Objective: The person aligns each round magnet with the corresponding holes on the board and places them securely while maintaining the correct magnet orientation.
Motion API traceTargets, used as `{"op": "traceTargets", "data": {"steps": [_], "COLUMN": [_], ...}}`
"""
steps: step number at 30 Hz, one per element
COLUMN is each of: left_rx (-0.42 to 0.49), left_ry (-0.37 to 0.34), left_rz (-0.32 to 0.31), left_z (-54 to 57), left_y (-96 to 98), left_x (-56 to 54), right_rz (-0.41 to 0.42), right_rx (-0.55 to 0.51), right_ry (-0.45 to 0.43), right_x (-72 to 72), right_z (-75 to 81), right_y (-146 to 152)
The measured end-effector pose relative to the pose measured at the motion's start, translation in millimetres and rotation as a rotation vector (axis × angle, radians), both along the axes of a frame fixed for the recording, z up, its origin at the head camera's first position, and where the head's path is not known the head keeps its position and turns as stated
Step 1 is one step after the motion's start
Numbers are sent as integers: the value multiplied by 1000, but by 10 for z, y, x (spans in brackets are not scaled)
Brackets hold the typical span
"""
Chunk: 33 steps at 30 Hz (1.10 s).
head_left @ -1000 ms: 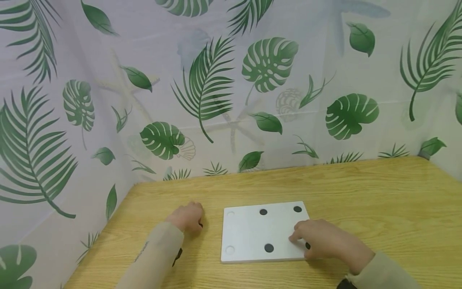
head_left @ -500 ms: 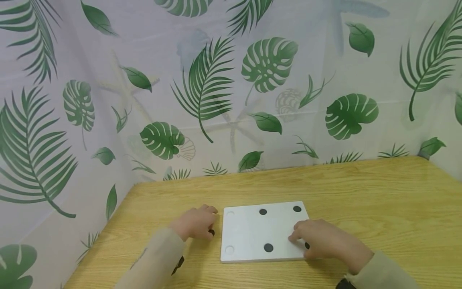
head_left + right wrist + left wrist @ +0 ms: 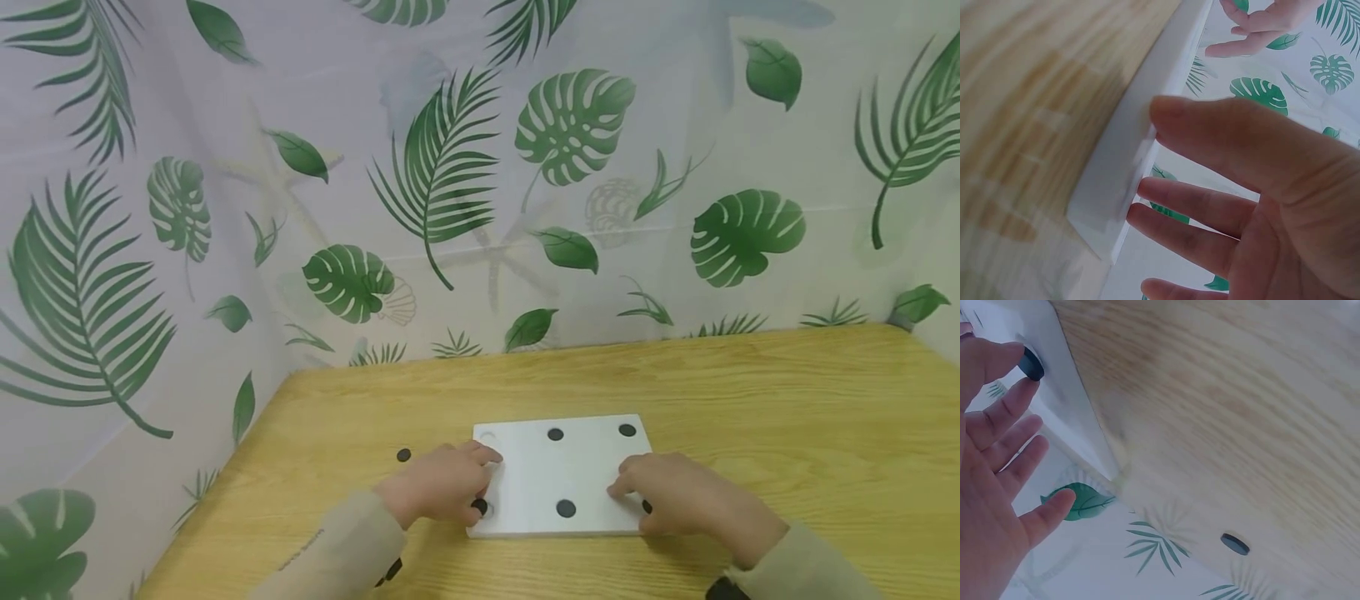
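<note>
A white rectangular board [image 3: 525,479] lies on the table with several black discs set into its face, among them a near-middle disc [image 3: 566,508]. On its left side are two round recesses, the far one [image 3: 488,439] plain to see. My left hand [image 3: 446,482] pinches a black disc [image 3: 1031,364] between thumb and forefinger, tilted over the near-left recess. My right hand [image 3: 678,498] rests on the board's right end, thumb [image 3: 1172,112] against the side edge and fingers on the top. It partly hides the near-right disc [image 3: 647,506].
Another black disc [image 3: 403,455] lies on the wood-grain table [image 3: 787,408], to the left of the board and behind my left hand. A leaf-patterned cloth [image 3: 600,283] hangs along the back and left sides of the table.
My left hand has moved right from the table to the board's left end, carrying the black disc. The loose disc on the table has come into sight. The right hand stays on the board.
</note>
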<state>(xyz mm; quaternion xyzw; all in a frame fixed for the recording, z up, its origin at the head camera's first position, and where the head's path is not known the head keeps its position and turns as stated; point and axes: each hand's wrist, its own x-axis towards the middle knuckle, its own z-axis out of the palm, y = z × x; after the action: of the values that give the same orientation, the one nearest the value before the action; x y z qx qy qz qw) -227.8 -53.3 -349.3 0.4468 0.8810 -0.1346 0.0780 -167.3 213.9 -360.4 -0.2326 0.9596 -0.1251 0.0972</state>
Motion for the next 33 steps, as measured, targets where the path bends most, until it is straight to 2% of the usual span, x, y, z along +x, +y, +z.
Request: {"op": "traceTargets", "data": {"steps": [3, 11, 25, 33], "left_rx": [0, 5, -19, -29], "left_ry": [6, 3, -22, -18], "left_rz": [-17, -15, 4, -28], "left_z": [-28, -44, 62, 64], "left_y": [28, 51, 123, 139], "left_x": [2, -4, 73, 80], "right_rz": [-11, -19, -20, -8], "right_rx": [-4, 2, 1, 5], "right_ry": [-7, -14, -18, -8], "right_x": [-8, -18, -16, -16], "right_z": [-5, -19, -10, -7], "right_y": [-5, -2, -6, -9]}}
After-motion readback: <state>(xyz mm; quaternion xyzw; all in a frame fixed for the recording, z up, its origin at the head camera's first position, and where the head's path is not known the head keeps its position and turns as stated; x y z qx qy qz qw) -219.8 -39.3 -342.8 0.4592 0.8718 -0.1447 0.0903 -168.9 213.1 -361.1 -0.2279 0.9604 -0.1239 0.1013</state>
